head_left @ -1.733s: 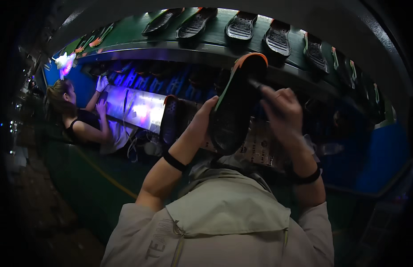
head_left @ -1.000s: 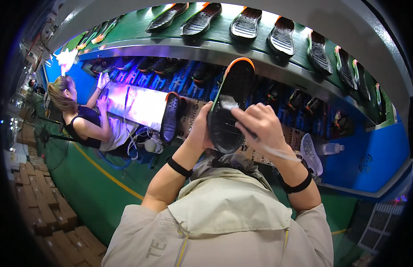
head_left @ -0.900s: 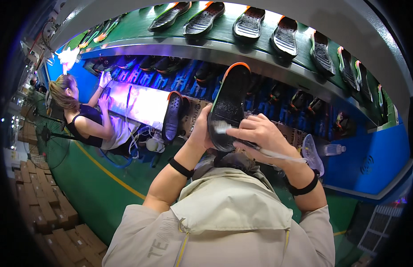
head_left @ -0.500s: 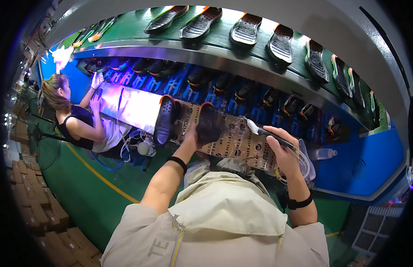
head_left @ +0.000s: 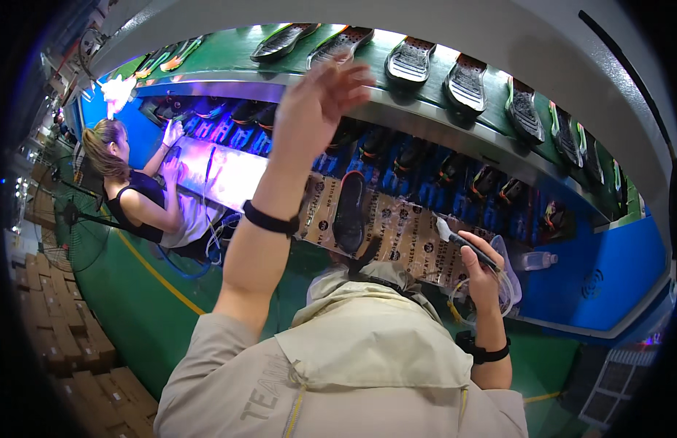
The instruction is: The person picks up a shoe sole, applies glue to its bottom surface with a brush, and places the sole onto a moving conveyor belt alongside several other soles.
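Note:
My left hand (head_left: 325, 106) is raised at the near edge of the conveyor, holding nothing, its fingers apart and slightly blurred. Just beyond the fingertips is a black shoe sole (head_left: 337, 48), partly covered by them; I cannot tell whether they touch it. In my right hand (head_left: 483, 270) is a brush (head_left: 466, 243) with a white tip and black handle, held over the right end of the work board. Thin tubing (head_left: 508, 288) hangs beside that hand. Another dark shoe sole (head_left: 351, 212) with a reddish rim lies on the printed brown board (head_left: 397, 232).
Several more soles (head_left: 410, 60) stand in a row on the green conveyor belt (head_left: 440, 55). Below it, dark shoes (head_left: 411, 155) sit on blue racks. A co-worker (head_left: 145, 197) sits at the left by a brightly lit panel (head_left: 229, 179). At the right lies a clear bottle (head_left: 539, 260).
My left hand has let go of the sole over the board and risen to the conveyor. The second sole at the board's left no longer shows; my left arm crosses there. The brush stays in my right hand.

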The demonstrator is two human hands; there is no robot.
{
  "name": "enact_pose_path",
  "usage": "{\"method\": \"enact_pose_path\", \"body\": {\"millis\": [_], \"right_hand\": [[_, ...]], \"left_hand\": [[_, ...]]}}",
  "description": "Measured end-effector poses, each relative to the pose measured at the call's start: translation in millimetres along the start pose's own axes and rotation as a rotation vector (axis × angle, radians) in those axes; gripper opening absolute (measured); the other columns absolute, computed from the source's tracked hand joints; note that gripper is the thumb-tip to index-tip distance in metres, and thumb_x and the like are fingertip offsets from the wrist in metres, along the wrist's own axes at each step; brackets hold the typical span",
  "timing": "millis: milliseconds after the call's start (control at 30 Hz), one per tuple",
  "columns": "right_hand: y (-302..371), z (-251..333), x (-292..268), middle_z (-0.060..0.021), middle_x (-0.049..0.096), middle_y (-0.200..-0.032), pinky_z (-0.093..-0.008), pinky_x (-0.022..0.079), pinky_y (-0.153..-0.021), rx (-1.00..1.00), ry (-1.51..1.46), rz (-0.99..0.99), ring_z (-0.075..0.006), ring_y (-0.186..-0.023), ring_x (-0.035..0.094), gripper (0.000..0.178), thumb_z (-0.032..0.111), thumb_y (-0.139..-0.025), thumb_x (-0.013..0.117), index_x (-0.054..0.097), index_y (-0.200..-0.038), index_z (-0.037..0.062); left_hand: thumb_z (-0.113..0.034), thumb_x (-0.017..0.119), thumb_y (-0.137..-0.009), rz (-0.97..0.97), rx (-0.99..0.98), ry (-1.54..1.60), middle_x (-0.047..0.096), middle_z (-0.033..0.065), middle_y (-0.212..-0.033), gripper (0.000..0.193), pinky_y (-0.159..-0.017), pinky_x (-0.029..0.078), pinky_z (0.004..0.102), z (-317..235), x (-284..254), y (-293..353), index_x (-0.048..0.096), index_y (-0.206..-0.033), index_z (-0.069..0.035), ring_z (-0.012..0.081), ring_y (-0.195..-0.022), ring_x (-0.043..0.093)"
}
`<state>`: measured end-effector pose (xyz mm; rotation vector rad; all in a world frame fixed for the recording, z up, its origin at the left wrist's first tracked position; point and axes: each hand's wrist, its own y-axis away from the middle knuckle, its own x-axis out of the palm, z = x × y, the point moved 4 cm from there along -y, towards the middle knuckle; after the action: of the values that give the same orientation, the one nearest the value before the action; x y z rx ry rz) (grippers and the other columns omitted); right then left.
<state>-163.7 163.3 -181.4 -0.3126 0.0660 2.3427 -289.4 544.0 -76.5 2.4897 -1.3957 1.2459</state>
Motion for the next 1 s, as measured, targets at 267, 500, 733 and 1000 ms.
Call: {"method": "enact_pose_path", "body": {"millis": [267, 500, 733, 1000], "right_hand": [[-1.1, -15.4, -5.5, -0.0102, 0.078, -0.114, -0.0308, 0.054, -0.095, -0.028, -0.034, -0.006, -0.0179, -0.103, 0.071, 0.029, 0.008, -0.100, 0.076, 0.075, -0.127, -0.0028], [0.2, -1.7, -6.6, -0.0086, 0.077, -0.111, -0.0282, 0.052, -0.092, -0.027, -0.007, 0.012, -0.0156, -0.101, 0.068, 0.028, 0.013, -0.103, 0.076, 0.076, -0.127, -0.0018], [0.0, -5.5, 0.3, -0.0068, 0.077, -0.109, -0.0263, 0.052, -0.088, -0.024, -0.010, 0.017, -0.0128, -0.097, 0.067, 0.028, 0.014, -0.103, 0.076, 0.077, -0.127, -0.0011], [-0.4, -5.4, 5.7, -0.0027, 0.075, -0.106, -0.0227, 0.048, -0.078, 0.003, -0.006, 0.022, -0.0078, -0.089, 0.061, 0.028, 0.014, -0.103, 0.077, 0.077, -0.127, -0.0006]], "left_hand": [[-0.032, 0.061, -0.109, 0.152, 0.139, 0.064, 0.044, 0.0321, -0.162, 0.056, -0.124, 0.042, 0.0580, -43.3, 23.6, -54.8, 0.051, -0.147, 0.007, 0.0441, -0.153, 0.044], [-0.023, 0.064, -0.108, 0.261, 0.083, 0.147, 0.074, 0.0156, -0.128, 0.027, -0.109, 0.058, 0.0533, -43.3, 25.4, -62.5, 0.072, -0.123, -0.001, 0.0343, -0.123, 0.070], [-0.020, 0.067, -0.106, 0.267, 0.101, 0.132, 0.074, 0.0098, -0.100, 0.020, -0.105, 0.062, 0.0523, -39.1, 8.0, -67.9, 0.075, -0.113, -0.003, 0.0314, -0.109, 0.074], [-0.020, 0.070, -0.104, 0.168, 0.113, 0.161, 0.071, 0.0094, -0.091, 0.018, -0.104, 0.062, 0.0531, -43.5, 8.2, -65.5, 0.075, -0.108, -0.003, 0.0323, -0.109, 0.074]]}}
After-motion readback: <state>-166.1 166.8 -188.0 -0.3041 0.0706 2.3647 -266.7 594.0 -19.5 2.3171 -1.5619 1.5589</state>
